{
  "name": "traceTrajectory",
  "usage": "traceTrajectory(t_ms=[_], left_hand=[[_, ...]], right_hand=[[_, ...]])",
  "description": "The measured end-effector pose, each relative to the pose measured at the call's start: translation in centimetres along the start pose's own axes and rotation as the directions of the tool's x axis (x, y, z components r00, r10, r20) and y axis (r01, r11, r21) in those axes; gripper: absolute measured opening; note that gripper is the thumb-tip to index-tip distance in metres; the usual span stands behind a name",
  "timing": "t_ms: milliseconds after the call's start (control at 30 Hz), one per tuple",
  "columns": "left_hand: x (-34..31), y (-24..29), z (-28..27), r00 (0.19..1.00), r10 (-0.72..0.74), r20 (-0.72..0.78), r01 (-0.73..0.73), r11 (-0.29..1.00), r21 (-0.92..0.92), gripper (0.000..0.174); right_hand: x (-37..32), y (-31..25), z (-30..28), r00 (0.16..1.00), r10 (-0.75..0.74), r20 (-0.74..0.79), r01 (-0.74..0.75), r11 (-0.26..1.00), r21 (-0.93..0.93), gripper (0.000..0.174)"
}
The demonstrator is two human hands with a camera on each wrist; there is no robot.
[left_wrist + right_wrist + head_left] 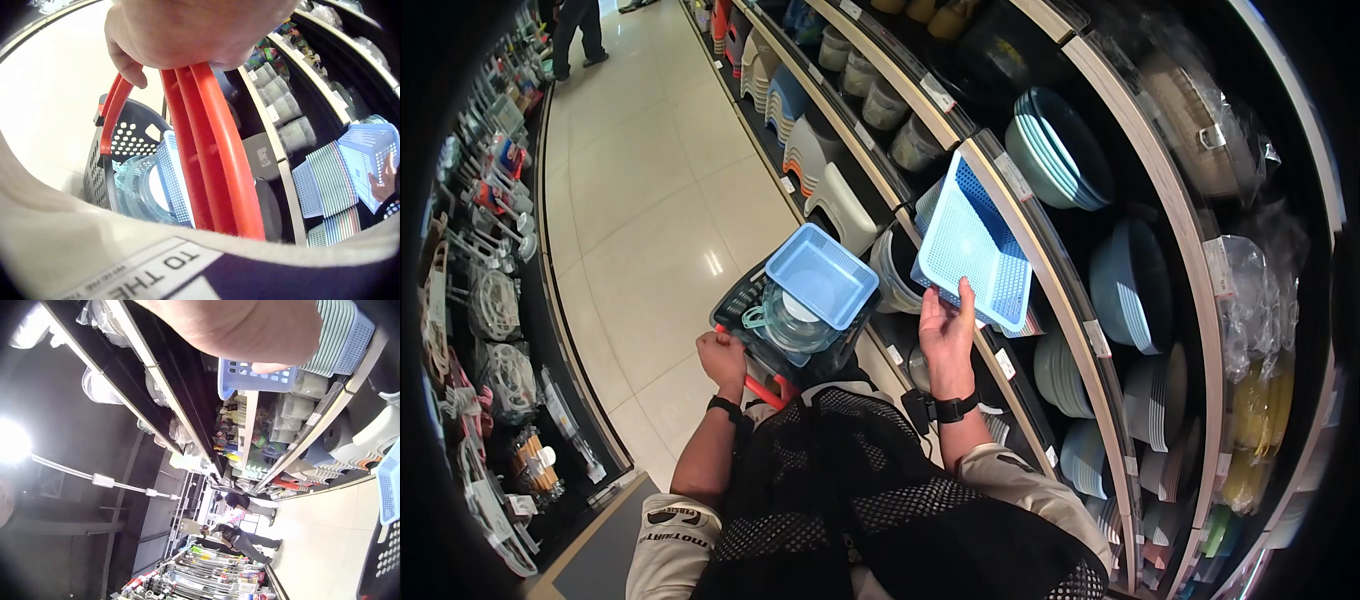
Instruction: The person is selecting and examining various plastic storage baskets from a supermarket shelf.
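Observation:
My left hand (722, 362) grips the red handle (215, 150) of a dark shopping basket (134, 112) with holes in its walls. On top in that basket lies a light blue plastic basket (825, 275), over clear bluish containers (140, 187). At the shelf on the right, my right hand (948, 345) holds another blue perforated basket (972, 240) by its near end. Its thumb lies over the rim, and the other fingers are partly hidden below. This basket is tilted, its open side towards me. Beside it stands a stack of nested baskets (331, 181).
Shelves on the right carry nested bowls (1060, 150), blue basins (1125, 285) and stools (840, 210). Hanging goods (495, 290) line the left side of the tiled aisle (650, 190). Two people (240, 534) stand farther down the aisle.

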State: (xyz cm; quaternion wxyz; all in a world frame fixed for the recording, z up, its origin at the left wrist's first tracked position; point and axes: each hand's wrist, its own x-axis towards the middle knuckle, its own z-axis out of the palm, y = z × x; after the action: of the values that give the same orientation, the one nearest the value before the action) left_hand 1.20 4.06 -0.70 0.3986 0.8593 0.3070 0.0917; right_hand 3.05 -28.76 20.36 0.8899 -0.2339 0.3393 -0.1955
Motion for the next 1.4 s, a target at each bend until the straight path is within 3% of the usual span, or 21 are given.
traceTrajectory(t_ms=[100, 200, 300, 333, 367, 433, 500, 567, 633, 667, 700, 767, 833, 933, 1033, 1200, 1400], left_hand=[[-0.1, -0.1, -0.1, 1.0, -0.006, 0.006, 0.006, 1.0, -0.001, 0.01], [-0.3, 0.2, -0.1, 1.0, -0.016, 0.0, 0.016, 1.0, -0.005, 0.011], [-0.1, -0.4, 0.1, 1.0, -0.003, -0.008, 0.003, 1.0, -0.006, 0.011], [-0.1, -0.4, 0.1, 1.0, 0.008, -0.006, -0.008, 1.0, -0.009, 0.012], [0.0, -0.4, 0.1, 1.0, 0.0, 0.011, 0.0, 1.0, 0.0, 0.012], [-0.1, -0.2, 0.0, 1.0, 0.004, 0.013, -0.004, 1.0, 0.012, 0.012], [0.0, -0.4, 0.1, 1.0, 0.003, 0.015, -0.004, 1.0, 0.024, 0.013], [0.0, -0.3, 0.1, 1.0, -0.001, 0.015, 0.001, 0.999, 0.035, 0.013], [0.0, 0.1, -0.1, 0.999, -0.021, 0.028, 0.02, 0.999, 0.034, 0.013], [0.0, 0.3, -0.1, 0.999, -0.023, 0.027, 0.022, 0.999, 0.034, 0.013], [0.0, 0.3, -0.1, 0.999, -0.036, 0.026, 0.036, 0.999, 0.021, 0.013], [0.0, -0.1, 0.0, 0.998, -0.058, 0.022, 0.058, 0.998, 0.009, 0.013], [0.1, -0.6, 0.4, 1.0, 0.015, -0.013, -0.015, 1.0, -0.002, 0.013], [0.3, -0.6, 0.6, 1.0, -0.024, 0.013, 0.024, 1.0, 0.0, 0.013], [0.2, -0.5, 0.5, 1.0, 0.022, -0.004, -0.022, 0.999, 0.025, 0.011], [0.2, -0.3, 0.4, 1.0, 0.012, 0.001, -0.012, 1.0, 0.02, 0.011], [0.2, -0.4, 0.3, 1.0, -0.009, 0.008, 0.009, 1.0, 0.004, 0.011]], right_hand=[[0.1, -0.3, -0.7, 0.999, -0.012, 0.033, 0.011, 1.0, 0.028, 0.044], [-0.3, -1.0, -0.7, 0.998, 0.013, -0.058, -0.01, 0.999, 0.048, 0.042], [0.8, 0.6, 0.0, 1.0, -0.004, -0.004, 0.005, 0.998, 0.064, 0.041], [1.3, 1.3, 0.6, 1.0, 0.004, 0.029, -0.006, 0.998, 0.058, 0.055], [3.6, 2.0, 0.3, 0.995, 0.002, 0.101, -0.011, 0.995, 0.095, 0.052], [6.2, 2.6, 2.6, 0.989, -0.078, 0.124, 0.057, 0.985, 0.164, 0.048], [9.6, 2.2, 4.4, 0.993, -0.064, 0.1, 0.043, 0.978, 0.204, 0.045], [13.5, 1.9, 4.3, 0.975, -0.116, 0.188, 0.093, 0.987, 0.129, 0.055], [13.7, 0.4, 5.0, 0.979, -0.036, 0.199, 0.022, 0.997, 0.068, 0.069], [14.8, -0.4, 4.2, 0.975, 0.025, 0.22, -0.031, 0.999, 0.024, 0.085], [14.3, -1.1, 4.2, 0.987, 0.04, 0.158, -0.034, 0.999, -0.04, 0.09], [14.5, -2.7, 2.9, 0.969, 0.121, 0.214, -0.075, 0.975, -0.21, 0.089], [14.1, -3.4, 2.2, 0.984, 0.096, 0.148, -0.052, 0.961, -0.273, 0.08], [14.3, -4.4, 1.8, 0.984, 0.075, 0.161, 0.015, 0.868, -0.496, 0.065], [14.8, -4.6, 2.5, 0.989, 0.093, 0.118, -0.033, 0.9, -0.436, 0.064], [15.6, -4.4, 3.9, 0.995, 0.09, 0.043, -0.078, 0.97, -0.23, 0.049], [15.1, -4.8, 3.8, 0.998, 0.007, 0.054, 0.002, 0.988, -0.156, 0.055]])
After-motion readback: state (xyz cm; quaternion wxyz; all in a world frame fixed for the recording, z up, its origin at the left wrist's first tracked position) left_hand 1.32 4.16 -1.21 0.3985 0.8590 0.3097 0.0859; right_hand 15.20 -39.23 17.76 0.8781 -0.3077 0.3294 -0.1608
